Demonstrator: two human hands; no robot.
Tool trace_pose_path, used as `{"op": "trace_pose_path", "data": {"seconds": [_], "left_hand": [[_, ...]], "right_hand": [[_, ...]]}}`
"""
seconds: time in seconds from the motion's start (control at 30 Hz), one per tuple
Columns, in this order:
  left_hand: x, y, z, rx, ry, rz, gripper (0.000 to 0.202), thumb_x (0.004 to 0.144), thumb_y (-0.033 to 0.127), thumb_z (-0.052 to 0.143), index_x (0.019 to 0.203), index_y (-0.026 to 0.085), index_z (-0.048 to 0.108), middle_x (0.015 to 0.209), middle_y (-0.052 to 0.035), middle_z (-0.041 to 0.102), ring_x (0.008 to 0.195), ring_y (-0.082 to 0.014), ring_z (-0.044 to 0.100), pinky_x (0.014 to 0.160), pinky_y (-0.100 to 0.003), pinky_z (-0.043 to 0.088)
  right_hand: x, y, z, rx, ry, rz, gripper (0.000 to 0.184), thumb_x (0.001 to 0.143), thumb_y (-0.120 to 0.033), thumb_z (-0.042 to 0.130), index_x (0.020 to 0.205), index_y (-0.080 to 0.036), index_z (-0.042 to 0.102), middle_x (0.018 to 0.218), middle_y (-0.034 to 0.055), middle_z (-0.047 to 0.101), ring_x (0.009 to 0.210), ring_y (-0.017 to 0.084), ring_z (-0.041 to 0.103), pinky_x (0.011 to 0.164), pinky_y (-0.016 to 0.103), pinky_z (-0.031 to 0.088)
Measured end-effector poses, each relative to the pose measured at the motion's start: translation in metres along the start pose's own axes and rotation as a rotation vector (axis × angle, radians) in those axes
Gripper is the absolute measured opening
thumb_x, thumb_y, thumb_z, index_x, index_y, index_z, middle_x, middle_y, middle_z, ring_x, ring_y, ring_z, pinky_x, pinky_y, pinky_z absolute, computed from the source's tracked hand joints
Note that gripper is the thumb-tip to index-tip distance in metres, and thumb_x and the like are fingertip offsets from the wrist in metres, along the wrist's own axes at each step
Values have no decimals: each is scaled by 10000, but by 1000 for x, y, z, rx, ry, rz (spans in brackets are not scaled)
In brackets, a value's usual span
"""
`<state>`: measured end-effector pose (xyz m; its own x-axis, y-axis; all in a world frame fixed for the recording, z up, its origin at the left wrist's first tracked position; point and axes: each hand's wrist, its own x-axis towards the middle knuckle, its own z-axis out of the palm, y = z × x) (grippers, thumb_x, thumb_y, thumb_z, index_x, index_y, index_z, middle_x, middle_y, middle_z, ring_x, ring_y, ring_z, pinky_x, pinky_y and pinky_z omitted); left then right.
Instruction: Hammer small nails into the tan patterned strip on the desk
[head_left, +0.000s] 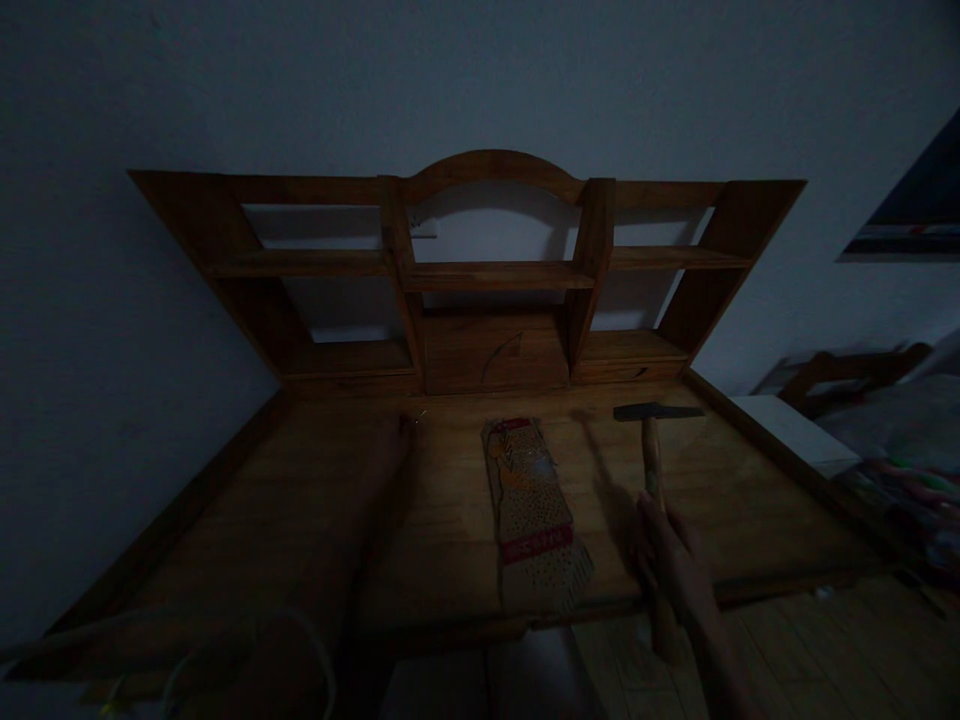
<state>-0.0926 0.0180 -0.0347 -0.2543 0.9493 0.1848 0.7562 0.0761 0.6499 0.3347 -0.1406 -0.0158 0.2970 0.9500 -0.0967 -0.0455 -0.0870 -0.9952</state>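
My right hand [671, 565] is closed around the wooden handle of a hammer [651, 440]. Its dark metal head hangs just above the right part of a wooden desk top [735, 500]. My left hand [394, 435] reaches far forward over the left-middle of the desk top. It is very dark there. The fingers look pinched together at a tiny glinting thing [418, 414] that I cannot make out. Between my hands a long patterned packet [534, 520] with a red band lies flat on the wood.
A wooden hutch [495, 275] with shelves and an arched top stands at the back of the desk against a pale wall. White cables [247, 640] loop at the lower left. A chair [855, 370] and colourful cloth [907, 480] are at the right.
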Motion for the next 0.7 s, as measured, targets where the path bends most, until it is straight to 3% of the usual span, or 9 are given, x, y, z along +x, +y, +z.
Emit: {"op": "trace_pose_path", "data": {"seconds": [0.2, 0.3, 0.4, 0.53, 0.7], "left_hand": [[-3, 28, -4, -402, 41, 127, 243, 769, 357, 571, 907, 176, 656, 814, -33, 676, 745, -172, 640, 679, -277, 488], [-4, 38, -2, -477, -34, 74, 275, 721, 381, 612, 868, 160, 685, 763, -35, 686, 718, -175, 644, 676, -280, 493], [-10, 50, 1, -556, -138, 49, 353, 673, 416, 682, 915, 160, 700, 855, -58, 725, 823, -212, 670, 759, -319, 517], [-26, 73, 2, -548, -177, 84, 304, 703, 385, 699, 934, 190, 725, 926, -56, 739, 882, -233, 678, 819, -352, 524], [-40, 94, 2, -488, -65, 264, 185, 748, 370, 676, 811, 215, 756, 883, -40, 729, 876, -223, 667, 820, -353, 527]], "right_hand": [[1, 2, 0, -20, 34, 8, 391, 813, -562, 565, 664, -222, 441, 447, -87, 359, 303, 71, 323, 264, 180, 253], [2, 1, 0, -34, 38, 21, 415, 794, -587, 573, 653, -216, 448, 440, -83, 362, 301, 72, 333, 259, 183, 259], [2, -1, 2, -23, 31, 8, 415, 797, -582, 576, 656, -214, 446, 446, -84, 359, 300, 69, 340, 254, 179, 255], [2, -2, 2, -31, -1, 11, 407, 821, -563, 560, 653, -213, 439, 448, -91, 340, 298, 62, 327, 253, 172, 247], [2, -2, 2, -35, -15, 0, 398, 846, -537, 542, 645, -209, 440, 437, -90, 340, 297, 60, 318, 258, 166, 240]]}}
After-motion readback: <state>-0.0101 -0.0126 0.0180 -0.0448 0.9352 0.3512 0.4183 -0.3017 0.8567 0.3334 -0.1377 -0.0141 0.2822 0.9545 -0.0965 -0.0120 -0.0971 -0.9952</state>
